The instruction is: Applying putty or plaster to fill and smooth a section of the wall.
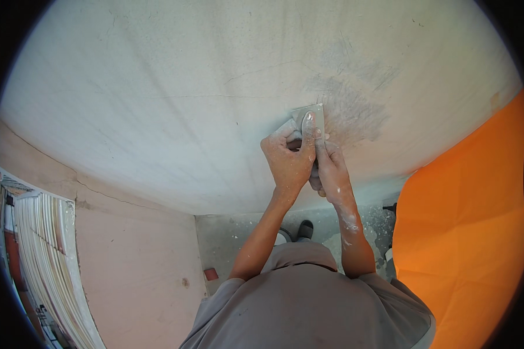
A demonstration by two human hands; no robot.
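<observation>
My left hand (288,160) is closed on a small flat pale scraper (315,111), its dusty thumb pressed along the blade. Just right of and below it, my right hand (335,174) is also closed on the tool, with white smears on the wrist and forearm; its fingertips are partly hidden. Both hands are raised against a pale plastered wall (186,70), which has fine cracks. A rough grey patch (358,102) lies right of the scraper.
A pinkish cracked wall (128,256) is at left, beside an opening with pale streaked layers (46,250). A large orange sheet (454,221) covers the right side. Below are a speckled grey floor (224,232), my dark sandal (305,230) and a small reddish object (211,273).
</observation>
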